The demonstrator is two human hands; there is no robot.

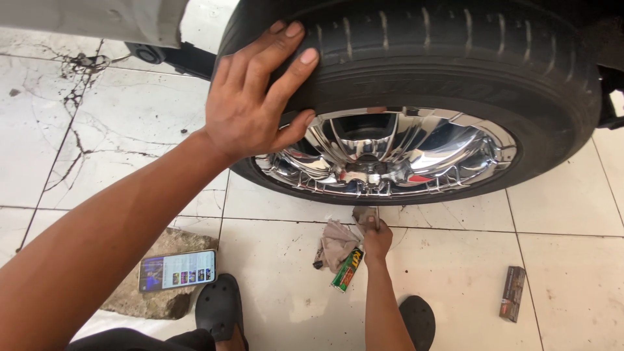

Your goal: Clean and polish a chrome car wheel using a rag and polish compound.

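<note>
On tyre [455,58]: left hand [253,97] flat, fingers spread, grasping nothing. Below chrome rim [390,153], right hand [376,239] pinching brown rag [337,244]; green tube [348,268] beside.

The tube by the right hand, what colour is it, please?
Green tube, with red and yellow markings; head view.

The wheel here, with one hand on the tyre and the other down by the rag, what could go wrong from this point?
1. The phone lies on the floor beside the shoe; it could get stepped on.
2. The right hand holds a rag and a small tube together; the tube might slip and fall onto the tiles.
3. The left hand grips the tyre by the chrome rim; fingers could catch on its edge.
</note>
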